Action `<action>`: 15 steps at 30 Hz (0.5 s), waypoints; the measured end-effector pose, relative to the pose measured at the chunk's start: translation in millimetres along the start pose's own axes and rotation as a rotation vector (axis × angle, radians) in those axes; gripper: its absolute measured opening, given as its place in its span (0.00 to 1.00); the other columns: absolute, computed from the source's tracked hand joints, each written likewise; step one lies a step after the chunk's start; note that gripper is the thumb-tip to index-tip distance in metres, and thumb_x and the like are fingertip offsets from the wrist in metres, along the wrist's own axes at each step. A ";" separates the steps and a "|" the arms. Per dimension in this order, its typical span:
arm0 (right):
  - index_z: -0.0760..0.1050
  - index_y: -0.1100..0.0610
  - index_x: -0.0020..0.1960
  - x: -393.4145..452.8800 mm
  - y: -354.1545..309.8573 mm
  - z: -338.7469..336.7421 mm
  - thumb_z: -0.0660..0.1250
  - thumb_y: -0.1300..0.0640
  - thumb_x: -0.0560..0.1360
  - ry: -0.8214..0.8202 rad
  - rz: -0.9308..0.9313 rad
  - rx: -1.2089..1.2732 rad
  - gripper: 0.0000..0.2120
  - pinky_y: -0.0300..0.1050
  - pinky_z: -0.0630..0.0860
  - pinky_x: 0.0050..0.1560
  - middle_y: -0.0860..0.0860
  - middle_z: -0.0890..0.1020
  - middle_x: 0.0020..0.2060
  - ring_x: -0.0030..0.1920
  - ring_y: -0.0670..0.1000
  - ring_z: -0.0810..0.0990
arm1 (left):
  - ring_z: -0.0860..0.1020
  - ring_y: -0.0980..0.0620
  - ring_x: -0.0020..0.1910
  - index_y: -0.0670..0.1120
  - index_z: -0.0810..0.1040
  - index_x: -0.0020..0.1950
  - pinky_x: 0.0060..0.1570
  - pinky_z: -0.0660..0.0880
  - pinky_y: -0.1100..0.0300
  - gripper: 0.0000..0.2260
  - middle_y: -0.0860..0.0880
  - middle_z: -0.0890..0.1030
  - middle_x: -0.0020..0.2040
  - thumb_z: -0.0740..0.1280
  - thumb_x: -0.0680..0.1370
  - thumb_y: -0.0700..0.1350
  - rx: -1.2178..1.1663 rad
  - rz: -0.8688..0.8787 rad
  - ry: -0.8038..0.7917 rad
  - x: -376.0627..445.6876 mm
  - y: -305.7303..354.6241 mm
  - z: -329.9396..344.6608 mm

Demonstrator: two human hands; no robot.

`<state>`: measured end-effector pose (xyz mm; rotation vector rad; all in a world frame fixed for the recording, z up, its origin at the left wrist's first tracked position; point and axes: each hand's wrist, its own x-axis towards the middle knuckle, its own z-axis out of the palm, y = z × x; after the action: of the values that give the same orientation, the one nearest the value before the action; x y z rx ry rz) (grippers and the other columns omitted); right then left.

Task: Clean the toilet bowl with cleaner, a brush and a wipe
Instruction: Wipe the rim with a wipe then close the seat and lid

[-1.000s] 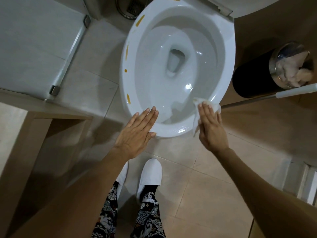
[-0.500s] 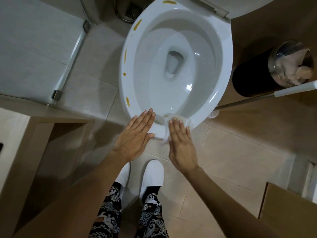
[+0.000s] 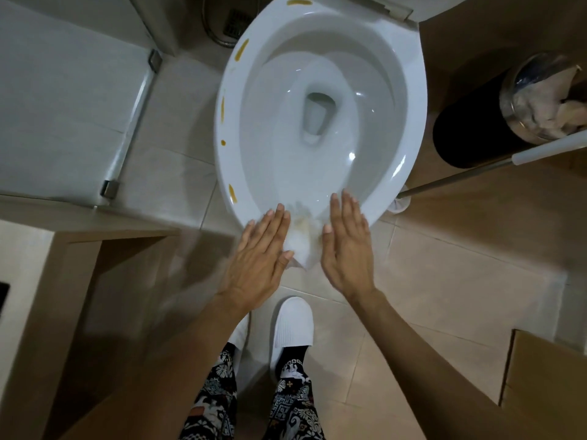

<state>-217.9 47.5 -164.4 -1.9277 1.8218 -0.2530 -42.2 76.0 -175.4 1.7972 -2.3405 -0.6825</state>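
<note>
Toilet rim (image 3: 409, 147): straight fingers (image 3: 276, 223) flank wipe (image 3: 301, 239).

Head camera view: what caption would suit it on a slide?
Two flat hands, left hand and right hand, flank a crumpled white wipe on the white toilet bowl's front rim.

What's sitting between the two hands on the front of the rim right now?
In the head view, a crumpled white wipe with a yellowish stain lies on the toilet rim between the left hand and right hand.
</note>
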 end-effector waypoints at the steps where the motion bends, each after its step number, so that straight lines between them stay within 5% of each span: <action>1: 0.53 0.57 0.78 7.3 10.1 -1.1 0.43 0.48 0.81 0.001 0.043 -0.031 0.27 0.50 0.48 0.76 0.53 0.55 0.77 0.77 0.50 0.49 | 0.51 0.52 0.76 0.42 0.52 0.77 0.73 0.43 0.56 0.26 0.47 0.53 0.77 0.49 0.82 0.51 0.001 0.019 0.003 3.2 8.5 1.9; 15: 0.43 0.58 0.79 107.6 69.1 -21.2 0.40 0.44 0.80 0.127 0.292 -0.176 0.31 0.52 0.40 0.76 0.54 0.45 0.78 0.78 0.53 0.42 | 0.55 0.49 0.76 0.42 0.54 0.77 0.72 0.53 0.50 0.24 0.45 0.57 0.77 0.38 0.83 0.50 0.098 0.047 -0.026 16.7 46.7 32.8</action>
<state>-278.1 -62.5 -197.1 -1.7597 2.2463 -0.1227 -100.2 78.7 -188.3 1.7758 -2.4656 -0.5981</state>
